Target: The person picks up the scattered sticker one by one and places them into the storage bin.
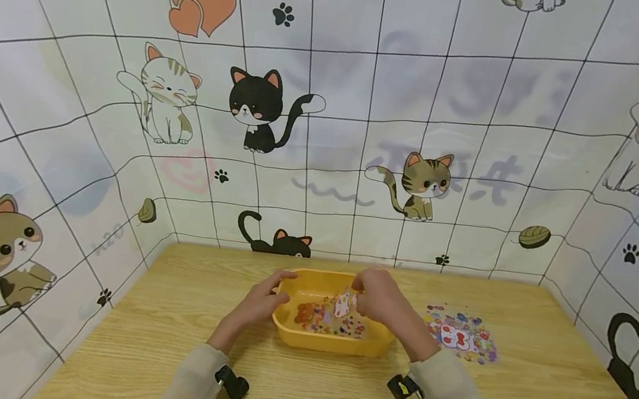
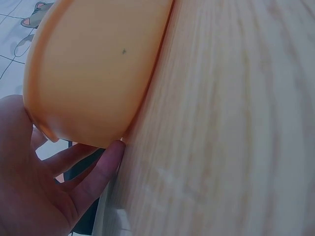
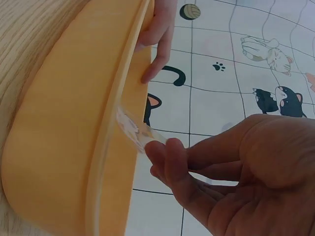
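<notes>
A yellow plastic basin [image 1: 330,344] stands on the wooden table in front of me. My left hand [image 1: 261,299] holds its left end, fingers and thumb at the rim and outer wall in the left wrist view. Over the basin's right part, my right hand [image 1: 382,295] pinches a clear, cartoon-printed plastic sheet [image 3: 132,132] between thumb and fingertips. That sheet hangs down inside the basin, with a white cartoon face on it. Small colourful shapes [image 1: 318,318] show in the basin, brown-orange ones at the left; the rim hides part of the inside in the right wrist view.
Right of the basin, a clear sheet [image 1: 456,337] with a white cartoon face and many colourful bits lies on the table [image 1: 184,330]. A cat-printed, tiled-pattern cloth [image 1: 336,127] closes off the back and both sides.
</notes>
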`<state>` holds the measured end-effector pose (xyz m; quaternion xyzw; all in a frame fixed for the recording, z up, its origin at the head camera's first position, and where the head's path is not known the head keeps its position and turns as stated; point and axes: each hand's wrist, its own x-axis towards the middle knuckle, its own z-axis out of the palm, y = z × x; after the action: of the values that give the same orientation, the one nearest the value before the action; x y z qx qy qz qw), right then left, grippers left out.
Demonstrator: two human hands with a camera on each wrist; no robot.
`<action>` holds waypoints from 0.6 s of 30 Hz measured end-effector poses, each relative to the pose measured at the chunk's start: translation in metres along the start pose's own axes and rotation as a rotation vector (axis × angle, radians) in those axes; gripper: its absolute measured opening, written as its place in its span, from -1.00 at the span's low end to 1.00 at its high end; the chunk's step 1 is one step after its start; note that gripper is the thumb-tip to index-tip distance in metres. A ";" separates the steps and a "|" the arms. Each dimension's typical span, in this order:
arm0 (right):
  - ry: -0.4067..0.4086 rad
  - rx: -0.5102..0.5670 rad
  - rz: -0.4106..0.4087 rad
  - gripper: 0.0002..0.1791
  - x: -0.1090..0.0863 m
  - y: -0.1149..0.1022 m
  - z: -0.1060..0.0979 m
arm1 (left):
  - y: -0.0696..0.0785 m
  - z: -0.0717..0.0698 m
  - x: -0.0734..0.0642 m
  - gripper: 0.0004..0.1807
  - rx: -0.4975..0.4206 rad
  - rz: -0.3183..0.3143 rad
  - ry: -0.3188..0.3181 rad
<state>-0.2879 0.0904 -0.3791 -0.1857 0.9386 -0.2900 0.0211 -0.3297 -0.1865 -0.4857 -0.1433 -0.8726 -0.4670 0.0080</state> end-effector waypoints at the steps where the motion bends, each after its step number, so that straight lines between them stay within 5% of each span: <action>1: -0.010 -0.009 0.007 -0.57 0.001 0.001 0.000 | 0.000 0.000 0.000 -0.47 0.000 -0.003 -0.001; 6: -0.068 -0.049 0.071 -0.54 0.004 0.004 0.003 | 0.000 0.000 0.000 -0.48 0.001 -0.007 -0.002; 18: -0.098 -0.135 0.101 -0.83 0.011 0.013 0.007 | 0.002 0.000 0.000 -0.48 -0.006 -0.004 0.003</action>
<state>-0.3020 0.0926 -0.3919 -0.1530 0.9620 -0.2151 0.0693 -0.3288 -0.1852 -0.4842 -0.1406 -0.8716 -0.4696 0.0080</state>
